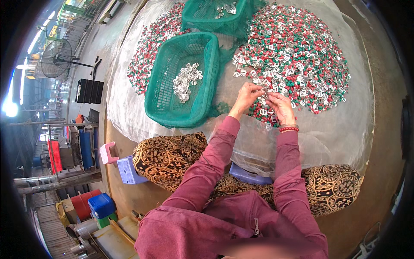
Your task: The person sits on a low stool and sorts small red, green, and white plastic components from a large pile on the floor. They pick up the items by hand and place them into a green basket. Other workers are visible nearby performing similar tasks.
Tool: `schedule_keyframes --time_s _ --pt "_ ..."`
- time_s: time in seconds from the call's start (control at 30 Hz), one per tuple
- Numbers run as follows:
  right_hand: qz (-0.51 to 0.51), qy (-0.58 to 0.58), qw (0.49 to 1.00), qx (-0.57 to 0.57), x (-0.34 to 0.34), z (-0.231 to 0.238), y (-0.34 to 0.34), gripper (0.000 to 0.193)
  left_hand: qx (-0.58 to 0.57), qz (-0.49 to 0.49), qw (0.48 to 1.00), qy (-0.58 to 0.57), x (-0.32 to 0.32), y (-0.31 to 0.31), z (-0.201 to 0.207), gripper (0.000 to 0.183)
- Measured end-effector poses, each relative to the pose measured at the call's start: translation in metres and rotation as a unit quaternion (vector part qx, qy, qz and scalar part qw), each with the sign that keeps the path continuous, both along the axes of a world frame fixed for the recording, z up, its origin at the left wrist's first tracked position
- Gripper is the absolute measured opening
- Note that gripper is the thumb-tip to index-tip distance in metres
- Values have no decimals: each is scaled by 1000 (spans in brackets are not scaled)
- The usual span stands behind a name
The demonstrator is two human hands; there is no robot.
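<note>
My left hand (pixel 247 97) and my right hand (pixel 282 107) meet at the near edge of a large pile (pixel 297 52) of red and green pellets mixed with silver slotted buckles. Their fingertips pinch a small silver metal buckle (pixel 265 92) between them; its exact outline is partly covered by the fingers. To the left of my left hand stands a green plastic basket (pixel 154 97) lined with green netting. A heap of loose silver buckles (pixel 186 81) lies on its bottom.
A second green basket (pixel 188 19) with some buckles stands behind the first. Another pellet-and-buckle pile (pixel 142 60) spreads to its left. Pale sheeting (pixel 123 113) lies under everything. A pink stool (pixel 108 153), purple stool (pixel 129 171) and standing fan (pixel 57 58) are off left.
</note>
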State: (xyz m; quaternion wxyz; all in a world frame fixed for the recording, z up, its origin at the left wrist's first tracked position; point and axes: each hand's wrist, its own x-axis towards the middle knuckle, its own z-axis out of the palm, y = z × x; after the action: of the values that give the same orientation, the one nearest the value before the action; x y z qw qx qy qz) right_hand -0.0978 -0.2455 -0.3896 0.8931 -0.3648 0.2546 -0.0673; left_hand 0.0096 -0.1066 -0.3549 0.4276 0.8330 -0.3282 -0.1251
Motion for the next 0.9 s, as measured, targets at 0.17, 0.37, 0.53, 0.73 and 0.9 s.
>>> schedule_keyframes --time_s 0.17,0.37,0.53,0.73,0.9 --pt "15 18 1000 -1 -14 10 1 29 -80 18 971 224 -5 8 5 25" --pt "85 -7 993 81 -22 23 -5 34 -77 -49 973 210 -5 7 14 26" --pt "75 -29 991 103 -26 27 -8 31 -56 -121 975 178 -4 12 30 24" --pt "97 -46 990 88 -28 16 -6 22 -58 -120 981 142 -10 6 41 24" --pt "74 -32 994 73 -25 19 -8 18 -119 -117 959 229 -9 7 39 24"
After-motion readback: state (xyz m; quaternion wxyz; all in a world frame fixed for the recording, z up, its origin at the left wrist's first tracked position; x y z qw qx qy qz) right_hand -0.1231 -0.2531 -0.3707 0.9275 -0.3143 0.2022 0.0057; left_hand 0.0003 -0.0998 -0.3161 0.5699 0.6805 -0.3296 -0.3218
